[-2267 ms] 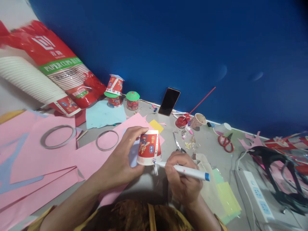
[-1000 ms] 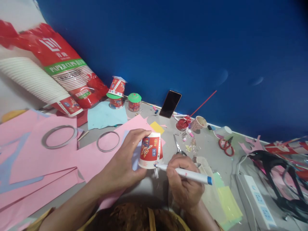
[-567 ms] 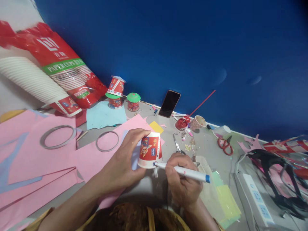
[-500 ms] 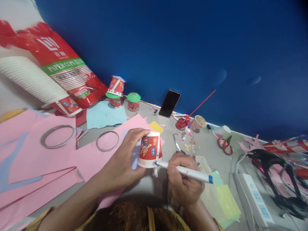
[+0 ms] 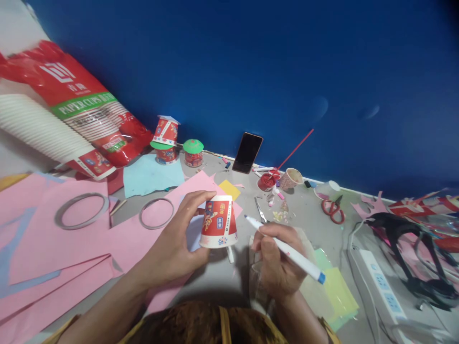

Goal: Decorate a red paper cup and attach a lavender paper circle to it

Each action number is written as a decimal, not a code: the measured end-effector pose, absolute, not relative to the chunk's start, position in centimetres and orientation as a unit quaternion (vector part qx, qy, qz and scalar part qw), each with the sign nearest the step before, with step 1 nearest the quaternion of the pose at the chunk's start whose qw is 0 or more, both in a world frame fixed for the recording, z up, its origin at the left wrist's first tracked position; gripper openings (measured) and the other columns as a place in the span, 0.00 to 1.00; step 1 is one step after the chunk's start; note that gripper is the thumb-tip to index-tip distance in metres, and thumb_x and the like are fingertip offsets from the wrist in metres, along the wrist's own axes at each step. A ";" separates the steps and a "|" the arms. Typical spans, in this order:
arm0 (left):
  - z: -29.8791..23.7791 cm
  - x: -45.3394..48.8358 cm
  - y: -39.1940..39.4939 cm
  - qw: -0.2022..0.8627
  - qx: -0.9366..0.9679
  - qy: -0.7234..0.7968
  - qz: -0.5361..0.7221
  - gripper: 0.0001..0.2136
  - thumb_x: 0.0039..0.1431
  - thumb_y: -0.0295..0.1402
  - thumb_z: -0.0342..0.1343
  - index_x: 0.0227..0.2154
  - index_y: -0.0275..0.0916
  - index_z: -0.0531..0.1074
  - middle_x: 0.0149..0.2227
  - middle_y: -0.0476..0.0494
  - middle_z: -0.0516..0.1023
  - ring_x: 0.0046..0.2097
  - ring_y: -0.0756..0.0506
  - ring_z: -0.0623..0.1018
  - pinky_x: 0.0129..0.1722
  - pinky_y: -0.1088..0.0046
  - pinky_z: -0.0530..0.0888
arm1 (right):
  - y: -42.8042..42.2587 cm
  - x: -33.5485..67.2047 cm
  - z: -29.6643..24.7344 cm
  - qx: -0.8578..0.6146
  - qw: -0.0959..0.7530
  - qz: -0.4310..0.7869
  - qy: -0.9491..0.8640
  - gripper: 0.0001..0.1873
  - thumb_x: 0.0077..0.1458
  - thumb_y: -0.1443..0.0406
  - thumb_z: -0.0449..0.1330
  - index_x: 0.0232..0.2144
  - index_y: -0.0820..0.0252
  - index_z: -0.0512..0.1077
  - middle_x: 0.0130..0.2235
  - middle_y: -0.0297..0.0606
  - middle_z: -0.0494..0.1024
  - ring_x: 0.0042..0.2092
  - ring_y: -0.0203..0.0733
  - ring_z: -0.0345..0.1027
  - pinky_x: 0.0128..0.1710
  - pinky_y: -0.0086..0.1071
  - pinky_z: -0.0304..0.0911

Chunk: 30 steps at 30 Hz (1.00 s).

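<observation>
My left hand (image 5: pixel 175 246) is wrapped round an upside-down red and white paper cup (image 5: pixel 218 222) and holds it just above the pink paper. A small white strip hangs below the cup's rim. My right hand (image 5: pixel 278 260) grips a white marker (image 5: pixel 287 251) with a blue end cap. The marker's tip points up and left and stands a little apart from the cup's right side.
Pink paper sheets (image 5: pixel 53 239) and two tape rings (image 5: pixel 156 213) lie at the left. A bag of paper cups (image 5: pixel 71 119) leans at the far left. Decorated cups (image 5: pixel 165 138), a phone (image 5: pixel 247 152), scissors (image 5: pixel 260 212), red scissors (image 5: pixel 333 210) and a power strip (image 5: pixel 376 282) lie around.
The marker tip has lifted off the cup's lower rim and swung up and to the right. My left hand still holds the cup, now turned slightly. The view has shifted a little.
</observation>
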<state>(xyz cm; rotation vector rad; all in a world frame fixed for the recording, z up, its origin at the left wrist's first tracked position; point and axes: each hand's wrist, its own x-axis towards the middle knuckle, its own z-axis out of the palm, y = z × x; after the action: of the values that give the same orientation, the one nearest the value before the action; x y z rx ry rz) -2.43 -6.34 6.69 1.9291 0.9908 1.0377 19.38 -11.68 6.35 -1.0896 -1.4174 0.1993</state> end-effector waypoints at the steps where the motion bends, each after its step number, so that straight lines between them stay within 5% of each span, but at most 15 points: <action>1: 6.7 -2.4 -6.3 0.360 0.748 0.387 0.401 0.40 0.56 0.21 0.60 0.70 0.54 0.60 0.68 0.40 0.67 0.70 0.34 0.71 0.68 0.49 0.76 | -11.6 19.4 6.5 -0.476 0.613 0.079 -0.626 0.06 0.71 0.66 0.60 0.44 0.53 0.79 0.27 0.30 0.79 0.27 0.41 0.77 0.28 0.34 0.72; 7: 6.7 -2.3 -6.3 0.361 0.738 0.398 0.408 0.39 0.56 0.23 0.61 0.70 0.54 0.62 0.68 0.41 0.68 0.69 0.33 0.72 0.66 0.50 0.78 | -10.8 18.9 7.7 -0.424 0.563 0.057 -0.707 0.11 0.63 0.72 0.67 0.46 0.52 0.77 0.32 0.33 0.85 0.31 0.42 0.80 0.31 0.35 0.77; 20: 6.4 -2.4 -6.1 0.413 0.698 0.397 0.430 0.38 0.56 0.24 0.64 0.69 0.53 0.64 0.70 0.39 0.66 0.72 0.33 0.71 0.70 0.48 0.75 | -10.6 19.3 7.0 -0.410 0.558 0.045 -0.720 0.17 0.63 0.75 0.65 0.50 0.54 0.74 0.34 0.35 0.84 0.33 0.42 0.80 0.34 0.33 0.77; 30: 6.6 -2.3 -6.1 0.339 0.748 0.406 0.401 0.38 0.60 0.27 0.65 0.70 0.54 0.61 0.68 0.39 0.69 0.69 0.33 0.73 0.64 0.49 0.79 | -9.9 19.2 6.0 -0.383 0.531 0.018 -0.756 0.16 0.63 0.74 0.66 0.49 0.52 0.75 0.35 0.36 0.85 0.34 0.43 0.80 0.34 0.34 0.76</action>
<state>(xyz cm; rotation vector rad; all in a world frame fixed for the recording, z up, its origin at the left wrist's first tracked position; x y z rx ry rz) -2.26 -6.09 6.55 1.9488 1.0570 1.0432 19.22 -9.86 5.98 -0.9149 -1.8032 0.0425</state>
